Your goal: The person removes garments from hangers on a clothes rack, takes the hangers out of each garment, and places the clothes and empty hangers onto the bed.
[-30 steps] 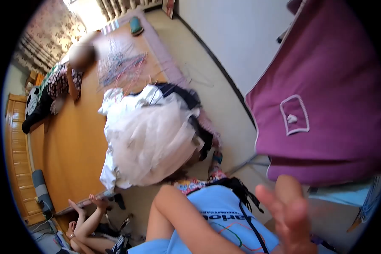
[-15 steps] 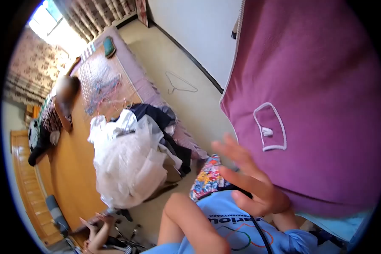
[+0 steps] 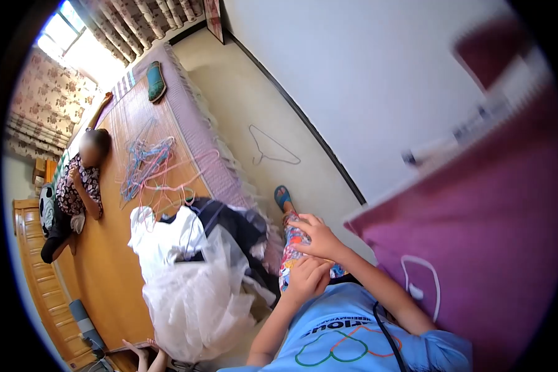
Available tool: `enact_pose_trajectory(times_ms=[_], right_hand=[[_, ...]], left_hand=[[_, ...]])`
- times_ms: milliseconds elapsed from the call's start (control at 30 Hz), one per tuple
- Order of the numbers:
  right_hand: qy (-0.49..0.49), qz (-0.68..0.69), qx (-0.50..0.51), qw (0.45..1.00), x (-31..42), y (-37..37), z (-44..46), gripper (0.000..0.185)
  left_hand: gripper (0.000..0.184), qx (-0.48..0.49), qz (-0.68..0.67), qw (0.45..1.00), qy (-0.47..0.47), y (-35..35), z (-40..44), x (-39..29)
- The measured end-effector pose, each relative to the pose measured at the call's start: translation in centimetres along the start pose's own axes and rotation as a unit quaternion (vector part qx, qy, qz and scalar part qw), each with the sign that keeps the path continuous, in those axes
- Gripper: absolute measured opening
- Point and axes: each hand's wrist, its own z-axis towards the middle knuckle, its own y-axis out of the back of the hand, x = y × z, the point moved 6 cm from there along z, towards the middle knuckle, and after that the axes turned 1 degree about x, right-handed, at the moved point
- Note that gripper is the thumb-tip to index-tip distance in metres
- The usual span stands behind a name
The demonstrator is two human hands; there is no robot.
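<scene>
My left hand (image 3: 307, 277) is held in front of my blue T-shirt, its fingers curled in; whatever is in them, if anything, is hidden. Just beyond it, my right hand (image 3: 316, 238) has its fingers apart over my flowered trousers (image 3: 296, 239), with nothing seen in it. To the right hangs a large purple cloth (image 3: 490, 248) with a white-edged patch, close to my right forearm. Left of my hands, a white dress with a tulle skirt (image 3: 195, 304) and dark clothes (image 3: 229, 239) lie at the bed's edge.
Pink and blue hangers (image 3: 152, 167) are heaped on the bed's mat (image 3: 183, 124). A wire hanger (image 3: 274, 150) lies on the floor. Another person (image 3: 80, 186) reclines on the bed's far side; someone else's hands or feet (image 3: 144, 353) show at the bottom. A green pillow (image 3: 156, 84) lies farther up.
The purple cloth has shifted right and down in view, uncovering more wall. My right hand has drawn in toward my left hand, which now shows clearly. My slippered foot has come into view.
</scene>
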Motion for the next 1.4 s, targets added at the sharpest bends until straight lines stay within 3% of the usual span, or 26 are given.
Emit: enact_pose_trajectory(times_ms=[67,133,200,233,300,333,400,467,533,600,667,733,800,833,867,900,933,1033,1167,1267,1333,1400], right_hand=[[-0.034,-0.149,-0.031,0.988,-3.8,0.8,6.2,0.041],[-0.014,-0.106,-0.077,0.991,-8.7,1.2,12.1,0.033],[-0.061,-0.154,-0.023,0.986,-13.4,1.1,17.2,0.031],[-0.063,-0.153,-0.004,0.986,-15.4,1.2,19.3,0.031],[-0.198,-0.213,0.085,0.953,-21.1,0.3,21.7,0.03],[-0.21,-0.205,0.094,0.951,-23.2,-0.3,22.5,0.03],[-0.242,-0.235,0.136,0.931,-28.8,-1.4,24.7,0.028],[-0.238,-0.258,0.154,0.924,-34.9,-3.5,26.8,0.027],[-0.196,-0.322,0.136,0.916,-40.0,-5.5,28.6,0.025],[-0.192,-0.319,0.166,0.913,-45.9,-8.0,30.3,0.024],[-0.118,-0.398,0.133,0.9,-51.2,-10.4,32.7,0.014],[-0.128,-0.378,0.163,0.902,-56.0,-12.5,34.3,0.013],[-0.025,-0.458,0.194,0.867,-60.0,-14.5,35.9,0.013],[-0.024,-0.452,0.199,0.869,-62.2,-15.4,36.4,0.013],[-0.033,-0.458,0.134,0.878,-63.9,-15.5,37.1,0.013],[-0.041,-0.463,0.067,0.883,-65.3,-15.7,37.8,0.013],[-0.042,-0.46,0.069,0.884,-66.5,-16.5,38.2,0.013],[-0.017,-0.47,0.121,0.874,-68.2,-17.4,38.2,0.013],[-0.021,-0.497,0.14,0.856,-67.8,-17.2,38.5,0.014],[-0.043,-0.472,0.177,0.863,-65.2,-15.3,39.3,0.014],[-0.081,-0.386,0.191,0.899,-62.7,-12.8,38.8,0.016],[-0.091,-0.342,0.171,0.92,-60.1,-8.9,36.9,0.018]], left_hand=[[0.022,0.001,0.009,0.999,0.033,-0.4,2.2,6.8],[0.018,0.055,0.013,0.98,0.189,-2.2,3.2,16.0],[0.014,0.109,0.09,0.967,0.214,-2.4,4.9,22.3],[0.014,0.076,0.061,0.953,0.285,-2.2,5.4,25.7],[0.015,0.013,0.012,0.907,0.42,-2.1,5.0,32.5],[0.016,-0.018,-0.012,0.874,0.485,-2.7,3.9,35.9],[0.018,0.033,0.066,0.857,0.509,-4.4,1.8,43.1],[0.022,-0.01,0.07,0.822,0.566,-7.8,-3.8,51.7],[0.027,0.024,0.084,0.771,0.63,-10.3,-7.3,58.2],[0.032,0.069,0.184,0.753,0.628,-13.0,-10.1,65.3],[0.036,0.104,0.179,0.731,0.65,-14.5,-9.5,70.6],[0.039,0.108,0.236,0.77,0.582,-15.8,-10.3,75.6],[0.039,0.125,0.289,0.755,0.575,-17.1,-12.1,80.6],[0.039,0.14,0.336,0.747,0.557,-17.4,-12.3,82.6],[0.039,0.144,0.338,0.742,0.561,-17.6,-12.9,84.8],[0.038,0.181,0.318,0.689,0.626,-17.2,-13.4,86.6],[0.036,0.216,0.294,0.632,0.684,-16.9,-14.1,87.9],[0.03,0.182,0.301,0.645,0.678,-16.3,-13.5,89.2],[0.023,0.207,0.285,0.633,0.69,-16.5,-14.5,89.4],[0.024,0.211,0.292,0.65,0.669,-15.8,-13.1,86.4],[0.026,0.03,0.295,0.701,0.648,-15.2,-10.8,82.7],[0.025,-0.016,0.198,0.747,0.634,-15.4,-9.0,79.4]])
